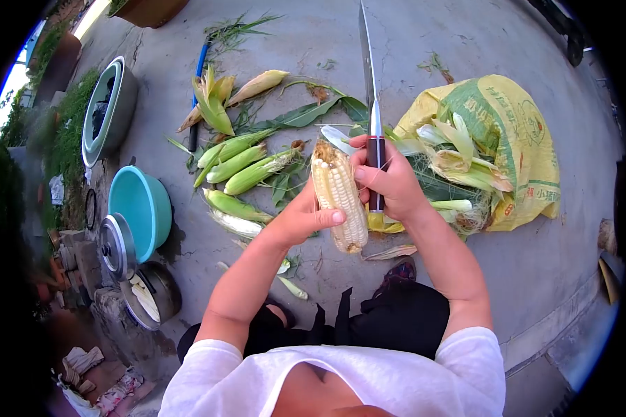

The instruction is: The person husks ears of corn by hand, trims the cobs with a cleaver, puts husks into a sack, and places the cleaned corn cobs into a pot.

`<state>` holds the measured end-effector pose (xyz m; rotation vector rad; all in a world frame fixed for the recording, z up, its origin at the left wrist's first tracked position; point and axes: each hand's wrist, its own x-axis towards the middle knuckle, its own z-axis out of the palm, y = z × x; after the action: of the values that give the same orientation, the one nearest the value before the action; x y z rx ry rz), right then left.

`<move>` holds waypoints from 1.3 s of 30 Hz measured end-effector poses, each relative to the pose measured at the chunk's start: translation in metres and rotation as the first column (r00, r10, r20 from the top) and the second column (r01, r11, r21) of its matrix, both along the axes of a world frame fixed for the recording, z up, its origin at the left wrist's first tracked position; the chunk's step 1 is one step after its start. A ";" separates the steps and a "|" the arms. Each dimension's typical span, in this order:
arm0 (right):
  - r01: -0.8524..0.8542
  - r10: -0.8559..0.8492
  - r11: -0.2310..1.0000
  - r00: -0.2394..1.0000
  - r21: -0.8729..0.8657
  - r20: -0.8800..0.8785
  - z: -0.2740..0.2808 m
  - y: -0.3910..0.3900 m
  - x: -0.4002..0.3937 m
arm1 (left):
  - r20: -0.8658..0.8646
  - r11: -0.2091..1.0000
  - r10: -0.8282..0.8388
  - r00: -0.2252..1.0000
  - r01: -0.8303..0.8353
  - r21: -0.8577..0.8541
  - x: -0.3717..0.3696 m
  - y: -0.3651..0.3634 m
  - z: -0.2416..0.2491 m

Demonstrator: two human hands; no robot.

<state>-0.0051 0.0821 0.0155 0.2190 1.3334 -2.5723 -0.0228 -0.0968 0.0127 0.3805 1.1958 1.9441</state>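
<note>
A husked ear of corn with pale kernels stands nearly upright in front of me, its brown, ragged end at the top. My left hand is closed around its left side, thumb across the kernels. My right hand grips the dark handle of a long knife, blade pointing away from me. The right thumb and fingertips lie right at the cob's edge. Beyond my left hand, several ears of corn in green husks lie on the ground. Loose husks are heaped on a yellow sack at the right.
A teal basin stands at the left, with a metal pot holding pale corn and its lid beside it. Farther back is a grey-green tub. A blue-and-black stick lies behind the ears. Husk scraps lie near my feet.
</note>
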 end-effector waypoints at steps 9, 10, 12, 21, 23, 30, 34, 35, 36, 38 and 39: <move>0.262 -0.231 0.800 0.965 0.539 -0.126 -0.004 0.098 0.094 | 0.182 0.996 -0.030 0.983 0.045 -0.079 -0.001 0.040 -0.003; 0.315 -0.311 0.578 0.938 0.752 -0.154 -0.010 0.105 0.102 | 0.198 0.993 -0.071 0.978 0.088 -0.078 -0.001 0.046 -0.003; 0.328 -0.389 0.297 0.899 0.897 -0.200 -0.012 0.116 0.116 | 0.222 0.987 -0.120 0.968 0.141 -0.082 -0.001 0.056 -0.007; 0.327 -0.047 0.095 0.945 0.940 -0.324 0.019 0.113 0.145 | 0.314 0.974 0.010 0.949 0.061 -0.217 0.011 0.088 -0.029; 0.322 0.121 0.154 0.932 0.934 -0.341 0.021 0.107 0.145 | 0.174 0.955 -0.060 0.983 0.107 -0.276 0.014 0.095 -0.033; 0.360 0.174 0.141 0.908 0.922 -0.381 0.006 0.107 0.152 | -0.214 0.855 -0.221 0.951 0.084 -0.511 0.024 0.087 -0.056; 0.369 0.154 0.164 0.907 0.915 -0.393 0.000 0.113 0.156 | -0.419 0.789 -0.421 0.805 0.097 -0.607 0.028 0.101 -0.036; 0.286 0.137 0.214 0.938 0.934 -0.318 -0.001 0.114 0.158 | -0.418 0.787 -0.423 0.804 0.097 -0.609 0.030 0.103 -0.035; 0.201 0.124 0.267 0.963 0.943 -0.240 -0.003 0.116 0.159 | -0.549 0.793 -0.436 0.714 0.016 -0.609 0.033 0.105 -0.035; 0.123 0.108 0.318 0.980 0.940 -0.165 -0.004 0.117 0.162 | -0.658 0.799 -0.447 0.606 -0.059 -0.598 0.035 0.101 -0.042; 0.047 0.098 0.366 0.991 0.929 -0.089 -0.005 0.118 0.163 | -0.477 0.890 -0.324 0.817 0.092 -0.447 0.033 0.094 -0.053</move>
<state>0.1577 0.2000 0.0109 0.1969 2.6942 -1.4440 0.0104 -0.0033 -0.0399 0.8407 1.7942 1.3697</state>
